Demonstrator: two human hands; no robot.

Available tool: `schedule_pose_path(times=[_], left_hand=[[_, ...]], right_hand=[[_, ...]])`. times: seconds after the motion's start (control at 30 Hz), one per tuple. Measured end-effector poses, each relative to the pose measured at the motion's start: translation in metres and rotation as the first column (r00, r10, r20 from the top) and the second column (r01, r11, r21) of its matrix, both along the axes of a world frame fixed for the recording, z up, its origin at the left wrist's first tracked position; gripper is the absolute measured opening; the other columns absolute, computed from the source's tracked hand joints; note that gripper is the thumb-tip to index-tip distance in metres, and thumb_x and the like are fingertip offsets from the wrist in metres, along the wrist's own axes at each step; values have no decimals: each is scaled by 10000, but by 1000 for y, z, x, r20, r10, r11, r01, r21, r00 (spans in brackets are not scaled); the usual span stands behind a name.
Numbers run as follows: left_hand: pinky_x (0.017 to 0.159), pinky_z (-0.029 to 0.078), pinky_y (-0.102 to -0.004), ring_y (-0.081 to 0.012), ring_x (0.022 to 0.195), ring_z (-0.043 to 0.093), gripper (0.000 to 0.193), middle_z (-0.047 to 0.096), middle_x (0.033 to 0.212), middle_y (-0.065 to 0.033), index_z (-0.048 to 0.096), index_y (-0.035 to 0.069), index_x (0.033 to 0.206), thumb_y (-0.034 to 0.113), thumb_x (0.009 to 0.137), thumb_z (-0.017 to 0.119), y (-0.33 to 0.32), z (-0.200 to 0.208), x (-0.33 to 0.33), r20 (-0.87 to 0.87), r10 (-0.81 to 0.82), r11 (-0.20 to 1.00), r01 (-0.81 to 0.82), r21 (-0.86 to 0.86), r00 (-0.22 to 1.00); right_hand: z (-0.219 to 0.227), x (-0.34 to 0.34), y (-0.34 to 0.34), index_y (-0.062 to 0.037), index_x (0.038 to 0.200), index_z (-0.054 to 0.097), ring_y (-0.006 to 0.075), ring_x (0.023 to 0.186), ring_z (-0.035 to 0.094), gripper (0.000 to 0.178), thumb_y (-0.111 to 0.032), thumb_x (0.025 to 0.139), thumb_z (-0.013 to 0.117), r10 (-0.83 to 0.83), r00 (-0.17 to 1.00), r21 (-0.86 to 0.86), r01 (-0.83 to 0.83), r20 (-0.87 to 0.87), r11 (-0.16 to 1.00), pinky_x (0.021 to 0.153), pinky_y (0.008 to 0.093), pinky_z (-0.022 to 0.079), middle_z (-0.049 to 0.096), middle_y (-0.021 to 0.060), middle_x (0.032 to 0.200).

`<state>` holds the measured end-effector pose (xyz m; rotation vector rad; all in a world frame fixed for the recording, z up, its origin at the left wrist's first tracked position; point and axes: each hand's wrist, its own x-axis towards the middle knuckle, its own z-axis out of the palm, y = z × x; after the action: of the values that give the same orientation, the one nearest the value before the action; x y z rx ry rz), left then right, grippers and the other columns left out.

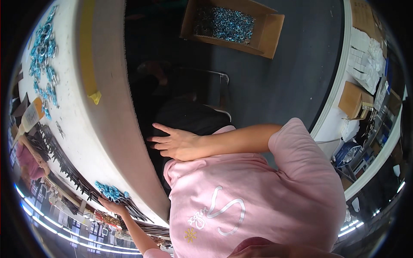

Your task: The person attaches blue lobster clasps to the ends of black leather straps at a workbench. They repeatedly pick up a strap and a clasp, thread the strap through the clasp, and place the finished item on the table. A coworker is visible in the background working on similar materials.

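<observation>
My left hand (pixel 113 207) reaches to the white table (pixel 109 142) on my left, beside a cluster of shiny blue metal hooks or clasps (pixel 112 191). Its visible fingers look stretched out along the dark straps (pixel 135 210) next to them; part of the hand is too small and angled to make out. My right hand (pixel 176 142) lies over my dark-clothed lap, palm down, fingers spread and holding nothing. Farther up the table, a loose heap of similar blue pieces (pixel 43 56) is spread out.
An open cardboard box (pixel 266 36) full of small blue metal pieces stands on the dark floor ahead. Yellow tape (pixel 88 51) runs along the table. A bottle (pixel 31 116) and a row of dark straps (pixel 71 172) lie farther left, near another person's arm (pixel 36 150). Cartons (pixel 352 99) sit at right.
</observation>
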<state>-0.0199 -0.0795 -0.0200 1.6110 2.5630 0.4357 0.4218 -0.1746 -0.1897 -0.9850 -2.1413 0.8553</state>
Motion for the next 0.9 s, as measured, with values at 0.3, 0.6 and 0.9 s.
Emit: schedule_pose_path(times=[0.3, 0.6, 0.9], left_hand=[[1250, 272, -505, -391, 1485, 327, 649, 324, 1609, -236, 301, -18, 1566, 374, 1052, 360, -3, 9, -38, -440, -354, 920, 223, -322, 825], [1265, 187, -593, -390, 1522, 239, 770, 257, 1642, -215, 213, 80, 1614, 128, 889, 468, -9, 22, -54, -455, -501, 842, 293, -453, 736], [1266, 209, -569, -375, 1512, 272, 770, 292, 1635, -189, 228, 84, 1611, 1, 870, 421, -6, 16, -42, -473, -462, 873, 293, -389, 750]], right_hand=[[-5, 6, 9, -98, 980, 722, 247, 1520, 289, 227, -270, 874, 620, 10, 1000, -29, -10, 2, 1000, 1262, 629, -8, 598, 66, 1390], [-5, 8, 10, -104, 957, 723, 251, 1507, 315, 213, -265, 869, 615, -28, 999, -33, 27, -24, 999, 1256, 643, 3, 620, 61, 1347], [-3, 13, 14, -100, 966, 719, 250, 1504, 316, 215, -257, 860, 618, -45, 999, -45, 44, -27, 998, 1260, 631, -2, 627, 58, 1327]])
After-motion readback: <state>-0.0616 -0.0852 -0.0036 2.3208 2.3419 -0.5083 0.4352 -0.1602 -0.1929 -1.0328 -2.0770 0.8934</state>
